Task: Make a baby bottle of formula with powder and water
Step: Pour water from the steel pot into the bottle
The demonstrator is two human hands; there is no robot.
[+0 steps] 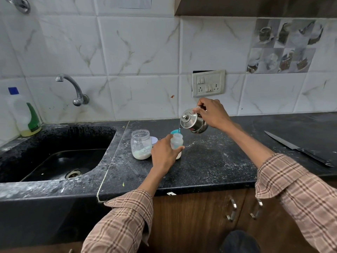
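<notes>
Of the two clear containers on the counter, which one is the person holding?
The small baby bottle, gripped by the left hand. The wider powder jar stands untouched just to its left, nearer the sink, with white powder at its bottom.

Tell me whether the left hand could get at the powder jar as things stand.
Probably yes, but not right now: the left hand grips the baby bottle. The open powder jar stands just left of it on the counter, nothing between them.

A glossy steel kettle (193, 123), translucent plastic bottle (176, 140) and jar (140, 143), speckled matt stone counter (209, 161).
</notes>
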